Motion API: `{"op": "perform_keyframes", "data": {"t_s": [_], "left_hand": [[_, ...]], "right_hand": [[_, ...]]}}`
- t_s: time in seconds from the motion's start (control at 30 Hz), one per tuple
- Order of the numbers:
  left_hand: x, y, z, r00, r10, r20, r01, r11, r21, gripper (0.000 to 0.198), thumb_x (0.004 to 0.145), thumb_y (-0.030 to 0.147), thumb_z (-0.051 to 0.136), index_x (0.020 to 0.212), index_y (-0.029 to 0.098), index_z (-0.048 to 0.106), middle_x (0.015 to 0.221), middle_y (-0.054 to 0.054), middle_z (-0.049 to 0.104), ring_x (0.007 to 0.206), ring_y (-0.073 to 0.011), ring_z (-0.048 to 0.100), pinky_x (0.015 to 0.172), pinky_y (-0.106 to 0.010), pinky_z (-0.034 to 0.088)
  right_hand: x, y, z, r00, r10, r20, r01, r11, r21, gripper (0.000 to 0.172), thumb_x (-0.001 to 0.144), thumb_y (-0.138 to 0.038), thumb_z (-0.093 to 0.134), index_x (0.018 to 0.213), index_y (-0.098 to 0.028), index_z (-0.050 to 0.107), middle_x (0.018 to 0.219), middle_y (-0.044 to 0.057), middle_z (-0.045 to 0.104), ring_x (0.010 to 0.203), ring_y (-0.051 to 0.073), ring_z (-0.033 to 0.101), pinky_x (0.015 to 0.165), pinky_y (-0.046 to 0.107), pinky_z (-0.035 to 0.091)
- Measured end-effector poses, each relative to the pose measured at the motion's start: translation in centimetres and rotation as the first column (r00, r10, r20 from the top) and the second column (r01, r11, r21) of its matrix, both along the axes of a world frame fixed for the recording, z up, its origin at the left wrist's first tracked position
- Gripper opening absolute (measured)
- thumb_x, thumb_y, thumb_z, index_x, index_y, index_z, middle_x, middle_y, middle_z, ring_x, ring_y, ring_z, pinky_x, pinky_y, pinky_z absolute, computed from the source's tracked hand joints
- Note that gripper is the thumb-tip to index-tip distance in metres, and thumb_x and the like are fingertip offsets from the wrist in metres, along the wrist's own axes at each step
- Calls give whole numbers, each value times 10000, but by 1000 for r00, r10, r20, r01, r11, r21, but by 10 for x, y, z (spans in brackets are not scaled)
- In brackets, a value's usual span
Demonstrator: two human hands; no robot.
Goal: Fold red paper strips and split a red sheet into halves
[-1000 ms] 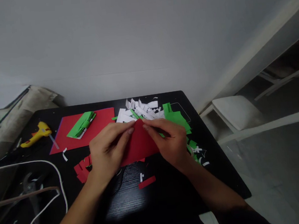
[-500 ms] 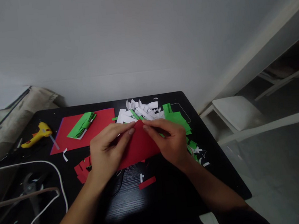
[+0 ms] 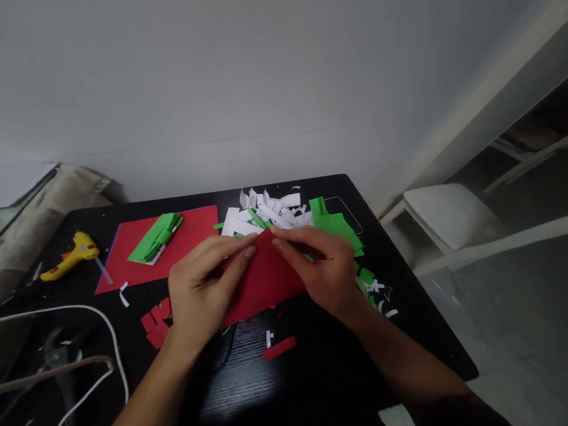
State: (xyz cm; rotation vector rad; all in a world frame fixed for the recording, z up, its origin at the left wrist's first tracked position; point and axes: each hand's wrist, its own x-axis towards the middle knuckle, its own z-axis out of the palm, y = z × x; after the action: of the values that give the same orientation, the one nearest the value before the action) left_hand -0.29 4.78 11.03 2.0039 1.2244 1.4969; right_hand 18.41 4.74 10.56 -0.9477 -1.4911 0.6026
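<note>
A sheet of red paper (image 3: pixel 263 278) is held tilted above the black table, its top corner pointing away from me. My left hand (image 3: pixel 208 284) pinches the edge just left of that corner between thumb and fingers. On the other side of the corner, my right hand (image 3: pixel 323 263) pinches the paper the same way. Behind the sheet lies a pile of white paper scraps (image 3: pixel 278 207). Green paper pieces (image 3: pixel 338 228) are beside my right hand, and cut red paper pieces (image 3: pixel 157 324) lie by my left wrist.
A yellow glue gun (image 3: pixel 73 255) lies at the left near a flat red sheet (image 3: pixel 118 259) carrying a folded green paper bundle (image 3: pixel 156 239). A white cable (image 3: pixel 108 323) and pliers (image 3: pixel 60 368) are nearer left. A white stool (image 3: pixel 450 217) stands right of the table (image 3: pixel 414 314).
Both hands keep their pinch on the red paper. My left hand has shifted very slightly left; the things on the table look the same.
</note>
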Motion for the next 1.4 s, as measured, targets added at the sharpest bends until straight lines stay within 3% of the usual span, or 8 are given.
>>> {"op": "perform_keyframes", "data": {"t_s": [0.33,0.6,1.0,1.4], "left_hand": [[-1,0,0,1000,22,2,-22,999,-34,221,900,211,774,1084,329,811,992,15,804,866,-138,719,764,-276,588],[0,-1,0,999,43,-4,-43,999,-26,202,909,237,766,1085,326,809,987,1,802,859,-160,713,772,-318,600],[1,-3,1,997,76,-22,-76,997,-5,197,900,242,778,1074,327,813,971,11,800,824,-145,707,721,-280,581],[-1,-3,3,998,-15,-59,16,999,27,187,924,198,744,1069,303,797,971,-1,802,822,-153,723,736,-308,597]], "right_hand": [[0,-1,0,1000,-26,11,26,999,-34,169,932,-208,731,1056,-299,800,1031,-11,827,931,180,788,842,343,672],[-1,-3,3,999,-39,17,39,999,14,187,915,-169,751,1032,-306,801,1008,-22,830,894,173,789,838,349,669],[0,-7,7,997,-45,63,44,999,19,172,946,-176,704,1052,-283,788,1024,-4,825,920,176,783,815,333,661],[-4,-8,7,997,-66,-32,63,995,-73,144,905,-230,758,1037,-280,787,991,9,819,870,180,784,802,336,680]]}}
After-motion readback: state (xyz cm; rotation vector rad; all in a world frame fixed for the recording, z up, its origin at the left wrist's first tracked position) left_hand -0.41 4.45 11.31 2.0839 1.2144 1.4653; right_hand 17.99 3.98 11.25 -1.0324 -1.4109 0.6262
